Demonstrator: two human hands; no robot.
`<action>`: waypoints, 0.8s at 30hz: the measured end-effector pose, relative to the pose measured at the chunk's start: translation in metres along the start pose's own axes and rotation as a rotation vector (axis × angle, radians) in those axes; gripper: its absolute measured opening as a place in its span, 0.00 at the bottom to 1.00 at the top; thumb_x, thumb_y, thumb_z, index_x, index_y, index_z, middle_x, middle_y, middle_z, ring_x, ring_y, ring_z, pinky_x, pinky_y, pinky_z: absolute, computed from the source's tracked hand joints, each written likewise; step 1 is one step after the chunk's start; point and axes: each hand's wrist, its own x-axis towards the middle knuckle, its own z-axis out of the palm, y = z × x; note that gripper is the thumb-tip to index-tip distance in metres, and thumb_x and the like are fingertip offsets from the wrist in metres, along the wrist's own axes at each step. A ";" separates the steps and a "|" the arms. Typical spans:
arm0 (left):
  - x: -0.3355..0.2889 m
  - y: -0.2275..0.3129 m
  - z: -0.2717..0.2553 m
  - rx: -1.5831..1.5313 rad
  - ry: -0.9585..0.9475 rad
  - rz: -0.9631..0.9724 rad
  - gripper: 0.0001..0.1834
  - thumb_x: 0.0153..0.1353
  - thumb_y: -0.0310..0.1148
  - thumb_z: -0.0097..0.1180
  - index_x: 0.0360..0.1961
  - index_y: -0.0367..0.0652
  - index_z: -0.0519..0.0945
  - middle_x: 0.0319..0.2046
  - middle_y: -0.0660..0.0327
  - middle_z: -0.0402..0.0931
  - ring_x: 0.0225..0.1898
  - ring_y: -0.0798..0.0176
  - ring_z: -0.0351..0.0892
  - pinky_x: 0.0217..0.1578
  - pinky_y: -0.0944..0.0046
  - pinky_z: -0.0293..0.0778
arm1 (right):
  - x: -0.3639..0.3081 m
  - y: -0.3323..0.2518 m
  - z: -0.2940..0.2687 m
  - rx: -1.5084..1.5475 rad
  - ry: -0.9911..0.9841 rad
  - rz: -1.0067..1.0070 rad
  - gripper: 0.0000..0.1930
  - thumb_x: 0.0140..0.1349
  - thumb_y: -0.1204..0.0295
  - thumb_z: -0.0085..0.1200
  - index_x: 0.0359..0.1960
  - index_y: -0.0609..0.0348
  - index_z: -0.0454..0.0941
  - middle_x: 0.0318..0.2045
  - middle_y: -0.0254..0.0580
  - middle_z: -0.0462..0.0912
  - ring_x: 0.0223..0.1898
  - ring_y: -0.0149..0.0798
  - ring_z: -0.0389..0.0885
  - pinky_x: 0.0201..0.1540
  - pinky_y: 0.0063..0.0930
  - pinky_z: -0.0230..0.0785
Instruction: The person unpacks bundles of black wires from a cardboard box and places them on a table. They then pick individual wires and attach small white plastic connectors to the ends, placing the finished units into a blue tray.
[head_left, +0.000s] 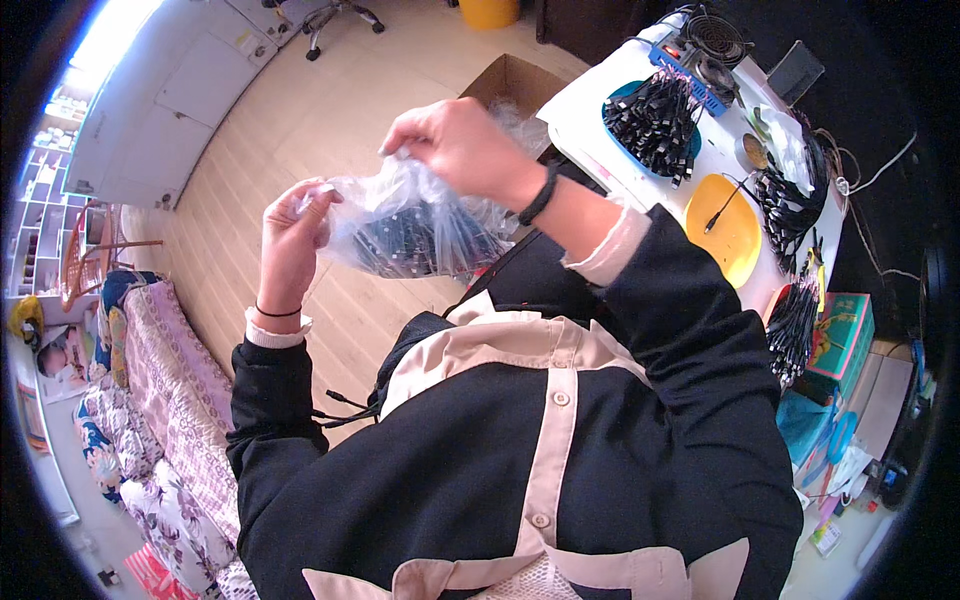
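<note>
A clear plastic bag [400, 235] hangs between my hands above the floor, bulging with dark pieces that I cannot make out through the film. My left hand [290, 235] pinches the bag's upper left edge between thumb and fingers. Higher up and to the right, my right hand [450, 140] has its fingers closed on the gathered top of the bag. Below the left forearm, a few black cable ends [345, 408] stick out beside my jacket.
A white table [575, 110] stands at the right, with black cable bundles [655, 125], a yellow tray [725, 235] and a small fan [715, 75]. An open cardboard box [510, 80] sits on the floor beyond the bag. A cloth-covered couch [175, 370] lies at the left.
</note>
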 end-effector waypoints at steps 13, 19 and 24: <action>0.001 -0.107 -0.068 -0.480 0.543 -0.248 0.10 0.69 0.27 0.43 0.28 0.46 0.69 0.20 0.71 0.64 0.16 0.75 0.58 0.16 0.74 0.54 | -0.052 0.007 -0.038 0.158 0.069 0.225 0.10 0.63 0.74 0.47 0.40 0.65 0.79 0.32 0.46 0.83 0.35 0.37 0.82 0.40 0.28 0.73; 0.014 -0.138 -0.072 -0.548 0.511 -0.297 0.09 0.67 0.25 0.43 0.28 0.46 0.70 0.21 0.70 0.65 0.17 0.74 0.59 0.15 0.74 0.56 | -0.148 0.003 -0.057 0.334 0.137 0.817 0.08 0.67 0.74 0.46 0.41 0.64 0.77 0.29 0.36 0.81 0.31 0.25 0.77 0.36 0.20 0.72; 0.024 -0.190 -0.044 -0.401 0.481 -0.466 0.07 0.64 0.27 0.46 0.27 0.48 0.71 0.20 0.71 0.64 0.15 0.74 0.59 0.15 0.73 0.54 | -0.190 0.017 -0.031 0.325 0.054 0.832 0.08 0.66 0.75 0.48 0.40 0.66 0.78 0.30 0.37 0.81 0.32 0.25 0.79 0.38 0.20 0.73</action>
